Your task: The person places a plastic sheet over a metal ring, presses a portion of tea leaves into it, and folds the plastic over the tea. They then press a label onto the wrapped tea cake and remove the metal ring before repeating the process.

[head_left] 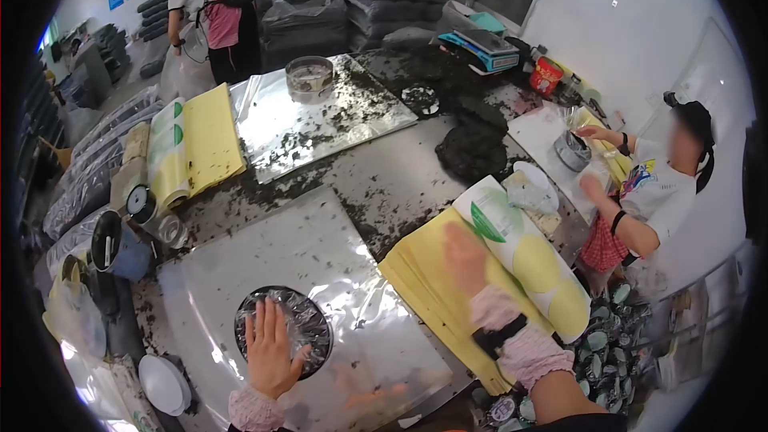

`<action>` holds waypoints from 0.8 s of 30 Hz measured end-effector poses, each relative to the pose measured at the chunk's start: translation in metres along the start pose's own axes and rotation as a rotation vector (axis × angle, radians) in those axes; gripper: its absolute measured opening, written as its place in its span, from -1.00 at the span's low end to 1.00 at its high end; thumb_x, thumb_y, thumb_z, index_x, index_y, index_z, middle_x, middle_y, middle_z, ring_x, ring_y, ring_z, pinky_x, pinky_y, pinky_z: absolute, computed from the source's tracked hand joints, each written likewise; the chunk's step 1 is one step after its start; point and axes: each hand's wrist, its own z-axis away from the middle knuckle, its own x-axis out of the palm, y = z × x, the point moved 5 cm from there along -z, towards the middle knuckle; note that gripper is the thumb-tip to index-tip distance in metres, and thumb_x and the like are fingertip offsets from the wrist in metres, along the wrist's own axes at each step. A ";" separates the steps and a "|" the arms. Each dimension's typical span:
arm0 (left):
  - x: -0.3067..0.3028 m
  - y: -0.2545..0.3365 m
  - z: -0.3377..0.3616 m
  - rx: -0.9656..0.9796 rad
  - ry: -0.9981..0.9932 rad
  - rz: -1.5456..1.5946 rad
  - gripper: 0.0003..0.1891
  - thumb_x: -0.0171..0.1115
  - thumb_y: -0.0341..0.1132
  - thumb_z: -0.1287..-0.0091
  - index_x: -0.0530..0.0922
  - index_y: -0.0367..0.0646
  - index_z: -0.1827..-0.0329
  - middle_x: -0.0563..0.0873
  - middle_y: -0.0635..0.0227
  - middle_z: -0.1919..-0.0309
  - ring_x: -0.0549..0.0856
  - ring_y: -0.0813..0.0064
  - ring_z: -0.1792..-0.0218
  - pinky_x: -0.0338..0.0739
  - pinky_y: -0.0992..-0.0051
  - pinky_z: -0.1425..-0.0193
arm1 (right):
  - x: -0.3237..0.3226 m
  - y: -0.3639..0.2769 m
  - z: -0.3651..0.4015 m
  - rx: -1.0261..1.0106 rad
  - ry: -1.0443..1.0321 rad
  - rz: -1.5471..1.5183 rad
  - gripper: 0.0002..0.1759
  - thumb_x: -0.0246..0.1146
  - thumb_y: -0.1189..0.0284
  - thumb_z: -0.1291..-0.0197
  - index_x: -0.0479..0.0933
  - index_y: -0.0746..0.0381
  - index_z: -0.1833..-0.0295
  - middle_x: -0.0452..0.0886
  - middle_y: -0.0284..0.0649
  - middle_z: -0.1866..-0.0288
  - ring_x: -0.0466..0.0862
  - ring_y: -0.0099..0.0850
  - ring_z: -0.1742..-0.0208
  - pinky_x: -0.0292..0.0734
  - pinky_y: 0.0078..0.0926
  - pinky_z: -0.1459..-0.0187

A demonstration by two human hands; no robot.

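My left hand [272,346] lies flat, fingers stretched out, on a round dark disc [308,322] covered with crinkled clear film. Under the disc is a large shiny clear sheet [232,272] on the table. My right hand [464,258], smeared by motion, is over a stack of yellow paper sheets [424,280]; its fingers are too blurred to make out. Along the right side of that stack, a curled white sheet printed with yellow and a green leaf [512,248] lies lengthwise.
A metal ring [310,80] stands on another shiny sheet scattered with dark crumbs. A dark crumbly heap [472,148] lies mid-table. At left are a blue cup [128,248] and white bowl [165,384]. A co-worker [660,184] handles another ring [572,152]; another person [212,20] stands behind.
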 end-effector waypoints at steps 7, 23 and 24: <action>-0.002 0.001 0.000 -0.016 -0.024 0.014 -0.04 0.18 0.17 -0.38 0.17 -0.55 -0.55 0.14 -0.21 -0.61 0.03 -0.16 -0.66 -0.20 -0.06 -0.69 | -0.019 0.102 0.014 0.224 0.021 0.150 -0.77 0.23 0.47 -0.40 0.71 0.32 -0.04 0.78 -0.04 0.07 0.76 -0.09 0.08 0.64 -0.25 -0.07; 0.018 -0.015 0.012 0.136 0.268 0.213 -0.55 0.29 -0.27 -0.35 0.61 -0.09 -0.31 0.64 0.20 -0.30 0.53 0.11 -0.40 0.33 0.14 -0.52 | 0.004 -0.255 0.049 -0.438 -0.494 -0.670 -0.15 0.30 0.14 -0.30 0.26 0.49 -0.51 0.33 0.21 -0.53 0.33 0.08 -0.57 0.15 0.06 -0.56; 0.029 -0.020 0.019 0.153 0.296 0.282 -0.59 0.32 -0.26 -0.34 0.65 -0.05 -0.26 0.70 0.25 -0.23 0.60 0.15 -0.33 0.42 0.18 -0.45 | 0.003 -0.263 0.055 -0.465 -0.533 -0.606 -0.13 0.34 0.11 -0.26 0.29 0.48 -0.49 0.36 0.19 -0.51 0.36 0.07 -0.55 0.16 0.10 -0.55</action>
